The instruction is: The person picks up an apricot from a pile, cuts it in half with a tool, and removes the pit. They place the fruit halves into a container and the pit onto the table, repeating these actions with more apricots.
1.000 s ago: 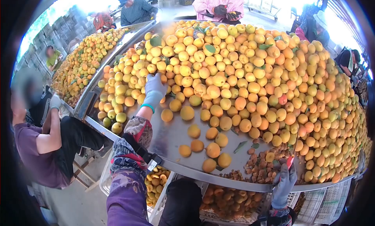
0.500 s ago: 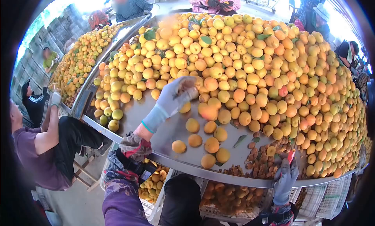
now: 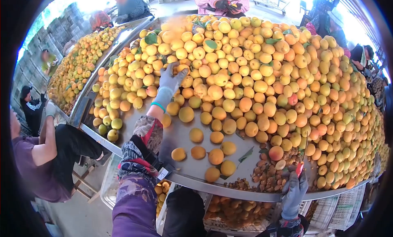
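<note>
My left hand (image 3: 171, 79), in a grey glove, reaches onto the front of the apricot pile (image 3: 245, 69). Its fingers are apart and touch apricots there; no firm grip shows. At the table's front edge, my gloved right hand (image 3: 294, 190) is closed on a knife (image 3: 300, 169) with a red handle, its thin blade pointing up. Just left of that hand lies a heap of brown pits (image 3: 268, 175). A reddish apricot (image 3: 276, 153) and a cut apricot half (image 3: 280, 165) rest on the heap. Several loose apricots (image 3: 215, 156) sit on the metal table (image 3: 172, 142).
Crates of fruit (image 3: 241, 208) stand below the table's front rim (image 3: 229, 192). White crates (image 3: 346, 204) are at the lower right. A person (image 3: 45, 155) sits at the left, by a second table of apricots (image 3: 75, 69). Other people work along the far side.
My left hand has moved forward and left, from above the bare metal to the pile. A reddish apricot now lies by the pits. My right hand keeps hold of the knife.
</note>
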Demonstrator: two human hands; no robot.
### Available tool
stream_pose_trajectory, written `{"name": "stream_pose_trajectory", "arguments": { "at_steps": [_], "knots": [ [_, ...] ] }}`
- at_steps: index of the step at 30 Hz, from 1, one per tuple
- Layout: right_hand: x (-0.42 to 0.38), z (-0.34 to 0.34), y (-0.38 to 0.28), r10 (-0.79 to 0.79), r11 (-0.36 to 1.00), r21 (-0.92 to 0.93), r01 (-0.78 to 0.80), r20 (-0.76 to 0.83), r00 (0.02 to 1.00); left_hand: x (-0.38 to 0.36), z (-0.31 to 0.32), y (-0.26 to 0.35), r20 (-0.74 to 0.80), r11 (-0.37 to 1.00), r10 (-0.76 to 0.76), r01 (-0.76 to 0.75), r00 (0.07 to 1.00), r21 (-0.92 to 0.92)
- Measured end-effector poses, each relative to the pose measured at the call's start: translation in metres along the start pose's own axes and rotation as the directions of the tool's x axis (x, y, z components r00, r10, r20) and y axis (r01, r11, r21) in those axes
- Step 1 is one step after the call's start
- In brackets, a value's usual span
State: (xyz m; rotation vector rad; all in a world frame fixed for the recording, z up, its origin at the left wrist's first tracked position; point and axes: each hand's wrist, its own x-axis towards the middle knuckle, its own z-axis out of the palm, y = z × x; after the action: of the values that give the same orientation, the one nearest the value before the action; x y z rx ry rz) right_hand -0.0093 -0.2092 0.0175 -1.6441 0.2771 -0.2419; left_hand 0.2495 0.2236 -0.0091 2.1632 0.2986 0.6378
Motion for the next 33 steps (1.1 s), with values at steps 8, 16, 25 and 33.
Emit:
{"name": "stream_pose_trajectory", "arguments": {
  "at_steps": [8,16,25,33],
  "knots": [
    [0.002,0.000,0.003,0.001,0.998,0.060,0.000,-0.009,1.000,0.002,0.003,-0.015,0.312,0.839,-0.145,0.284,0.939,-0.465],
    [0.003,-0.002,0.005,0.034,0.995,0.093,-0.034,0.003,0.999,-0.032,-0.022,0.006,0.579,0.887,0.019,0.253,0.815,-0.386],
    [0.003,-0.003,0.005,0.024,0.996,0.089,-0.028,0.045,0.999,-0.081,-0.033,0.051,0.685,0.896,0.052,0.268,0.727,-0.353],
    [0.003,-0.003,0.002,0.007,0.998,0.060,-0.011,0.072,0.997,-0.137,-0.021,0.079,0.734,0.703,-0.002,0.523,0.679,-0.482]
  ]
}}
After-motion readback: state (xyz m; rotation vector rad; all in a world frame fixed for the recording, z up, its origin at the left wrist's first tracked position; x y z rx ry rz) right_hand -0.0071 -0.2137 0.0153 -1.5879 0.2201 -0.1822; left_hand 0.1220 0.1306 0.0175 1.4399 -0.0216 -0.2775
